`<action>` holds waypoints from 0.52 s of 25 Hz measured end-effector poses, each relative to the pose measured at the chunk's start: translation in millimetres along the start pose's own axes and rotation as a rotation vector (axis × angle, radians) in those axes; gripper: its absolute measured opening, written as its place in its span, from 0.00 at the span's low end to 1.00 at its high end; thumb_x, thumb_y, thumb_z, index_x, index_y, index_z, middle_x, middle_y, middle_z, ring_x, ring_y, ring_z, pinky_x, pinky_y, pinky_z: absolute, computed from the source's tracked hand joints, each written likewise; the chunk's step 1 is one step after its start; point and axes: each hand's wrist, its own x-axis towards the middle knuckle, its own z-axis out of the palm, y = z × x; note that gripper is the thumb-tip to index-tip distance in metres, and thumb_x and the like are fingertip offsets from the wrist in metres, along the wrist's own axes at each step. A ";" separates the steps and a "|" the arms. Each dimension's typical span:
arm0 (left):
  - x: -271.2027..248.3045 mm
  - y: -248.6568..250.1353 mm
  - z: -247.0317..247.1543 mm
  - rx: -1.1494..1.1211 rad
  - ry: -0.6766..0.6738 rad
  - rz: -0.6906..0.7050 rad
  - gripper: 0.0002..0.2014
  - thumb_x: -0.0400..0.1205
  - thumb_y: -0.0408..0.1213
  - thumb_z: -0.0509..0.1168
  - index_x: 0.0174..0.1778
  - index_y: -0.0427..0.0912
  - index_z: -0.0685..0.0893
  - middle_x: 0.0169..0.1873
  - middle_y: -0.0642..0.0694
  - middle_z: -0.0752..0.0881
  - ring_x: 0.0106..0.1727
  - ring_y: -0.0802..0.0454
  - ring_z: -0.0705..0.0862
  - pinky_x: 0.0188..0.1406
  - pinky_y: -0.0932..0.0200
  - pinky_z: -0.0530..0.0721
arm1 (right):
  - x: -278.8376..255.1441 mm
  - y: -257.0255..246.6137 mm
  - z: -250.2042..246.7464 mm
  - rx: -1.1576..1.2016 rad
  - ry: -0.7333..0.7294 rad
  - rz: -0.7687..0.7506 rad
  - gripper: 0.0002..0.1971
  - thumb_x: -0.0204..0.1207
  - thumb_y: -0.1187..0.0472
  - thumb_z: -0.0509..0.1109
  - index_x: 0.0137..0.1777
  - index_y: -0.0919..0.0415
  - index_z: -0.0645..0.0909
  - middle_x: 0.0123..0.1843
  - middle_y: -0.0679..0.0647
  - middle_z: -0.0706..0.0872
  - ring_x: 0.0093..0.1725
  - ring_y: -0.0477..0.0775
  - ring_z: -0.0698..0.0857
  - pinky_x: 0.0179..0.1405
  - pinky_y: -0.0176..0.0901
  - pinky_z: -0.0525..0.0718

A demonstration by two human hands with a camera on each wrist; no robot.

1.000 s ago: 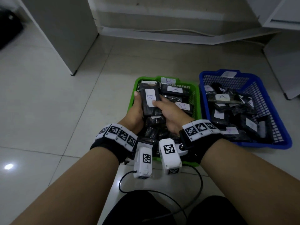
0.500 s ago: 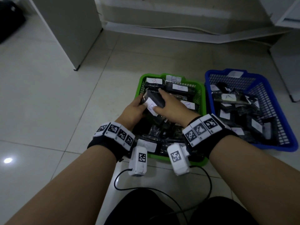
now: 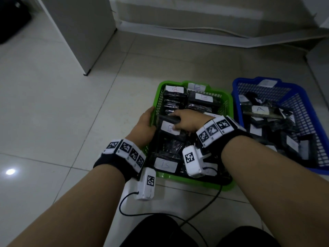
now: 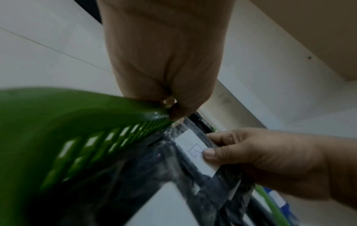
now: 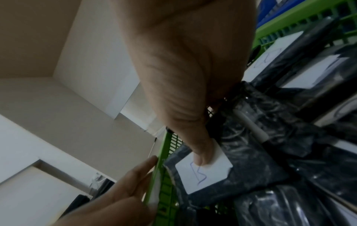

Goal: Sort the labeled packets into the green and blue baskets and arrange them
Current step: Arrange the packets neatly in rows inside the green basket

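The green basket (image 3: 195, 180) holds several black packets with white "B" labels. My right hand (image 3: 178, 122) reaches into its left middle part. It pinches a black B packet (image 3: 169, 128), thumb on the label (image 5: 204, 175) and fingers behind it. The packet lies tilted among the others. My left hand (image 3: 146, 120) grips the basket's left rim (image 4: 77, 107), thumb tip at the rim and fingers along the outer wall. The blue basket (image 3: 249, 80) to the right holds packets labelled "A" (image 3: 260, 109) in a loose heap.
Both baskets stand on a pale tiled floor. A white cabinet (image 3: 80, 32) stands at the back left, and a wall base with a cable runs along the back. Black cables (image 3: 160, 213) from the wrist cameras trail on the floor in front of the green basket.
Both hands held the B packet above the green basket. The left hand has let go and moved to the left rim. The right hand has lowered the packet among the others.
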 end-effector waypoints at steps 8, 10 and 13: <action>2.7 -10.7 5.9 -0.070 -0.003 0.073 0.31 0.81 0.20 0.50 0.79 0.49 0.61 0.71 0.39 0.72 0.69 0.41 0.76 0.71 0.45 0.75 | 19.4 7.6 15.0 -0.202 -0.033 -0.010 0.29 0.82 0.54 0.63 0.82 0.49 0.58 0.77 0.58 0.65 0.72 0.63 0.71 0.72 0.54 0.71; 3.4 -13.5 7.9 -0.013 0.016 0.109 0.26 0.81 0.21 0.51 0.73 0.45 0.68 0.69 0.40 0.73 0.68 0.42 0.75 0.73 0.51 0.73 | 16.1 8.2 11.2 -0.280 -0.029 -0.007 0.29 0.82 0.51 0.62 0.82 0.43 0.58 0.78 0.55 0.69 0.75 0.62 0.68 0.74 0.58 0.64; 2.7 -15.3 9.1 0.102 0.030 0.161 0.22 0.80 0.20 0.52 0.69 0.37 0.75 0.74 0.41 0.65 0.72 0.46 0.70 0.75 0.58 0.68 | 8.5 9.1 6.0 -0.238 0.007 -0.007 0.30 0.81 0.47 0.63 0.81 0.42 0.58 0.78 0.56 0.72 0.76 0.62 0.66 0.74 0.56 0.64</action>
